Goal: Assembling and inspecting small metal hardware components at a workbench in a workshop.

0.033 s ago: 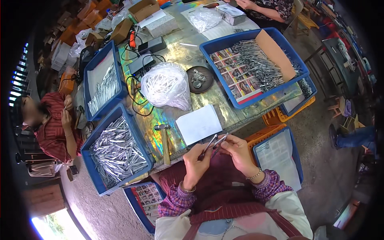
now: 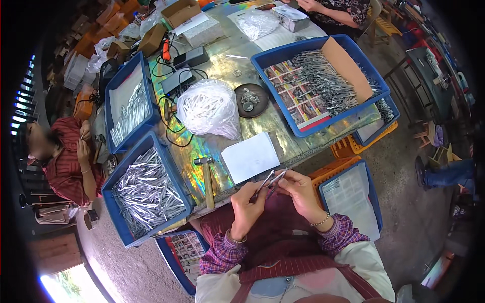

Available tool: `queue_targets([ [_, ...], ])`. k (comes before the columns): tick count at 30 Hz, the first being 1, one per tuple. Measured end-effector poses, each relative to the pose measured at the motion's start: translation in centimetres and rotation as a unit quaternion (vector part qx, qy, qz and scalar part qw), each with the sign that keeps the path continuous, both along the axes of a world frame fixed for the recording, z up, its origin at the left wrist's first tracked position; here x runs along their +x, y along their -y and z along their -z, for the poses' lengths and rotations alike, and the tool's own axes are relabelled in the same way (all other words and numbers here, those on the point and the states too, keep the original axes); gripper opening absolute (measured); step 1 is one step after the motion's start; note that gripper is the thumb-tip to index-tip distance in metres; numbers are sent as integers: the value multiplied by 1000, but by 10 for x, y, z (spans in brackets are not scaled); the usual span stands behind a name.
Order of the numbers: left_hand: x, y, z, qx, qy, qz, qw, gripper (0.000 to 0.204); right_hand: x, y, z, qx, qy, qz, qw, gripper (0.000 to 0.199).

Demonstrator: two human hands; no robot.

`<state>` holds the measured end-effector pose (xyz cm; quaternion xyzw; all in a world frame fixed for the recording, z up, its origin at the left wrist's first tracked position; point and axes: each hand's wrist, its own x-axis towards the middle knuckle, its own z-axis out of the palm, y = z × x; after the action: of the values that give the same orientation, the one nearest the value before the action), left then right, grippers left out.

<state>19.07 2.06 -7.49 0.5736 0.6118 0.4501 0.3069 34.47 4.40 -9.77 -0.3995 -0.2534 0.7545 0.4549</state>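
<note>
Close in front of my body, my left hand and my right hand are both closed, fingertips pinching slender shiny metal pieces. The pieces stick up at a slant between the hands. Whether they are joined into one tool is too small to tell. Just beyond the hands, a stack of white paper lies at the table edge. Left of it rests a hammer with a wooden handle. A blue tray heaped with loose slim metal pieces stands further left.
A clear bag of slim pieces and a dark round dish stand mid-table. Blue trays flank them. Cables trail at left. One person sits left; another's hand shows at the far side.
</note>
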Motion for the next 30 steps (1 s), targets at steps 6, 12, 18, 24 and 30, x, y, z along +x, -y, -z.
queue_targets([
  [6, 7, -8, 4, 46, -24, 45, 998, 9, 6, 0, 1, 67, 79, 18, 994, 21],
  [12, 11, -11, 27, 92, -68, 39, 993, 9, 6, -7, 17, 24, -36, 14, 999, 31],
  [18, 20, -5, 24, 57, -103, 80, 990, 9, 18, 2, 10, 9, -59, 29, 998, 29],
  [24, 16, -6, 29, 121, -69, 75, 987, 11, 8, -2, 10, -20, -45, 22, 999, 30],
  [30, 20, 3, 4, 46, -81, 93, 991, 24, 12, -3, 12, -12, -77, 20, 997, 26],
])
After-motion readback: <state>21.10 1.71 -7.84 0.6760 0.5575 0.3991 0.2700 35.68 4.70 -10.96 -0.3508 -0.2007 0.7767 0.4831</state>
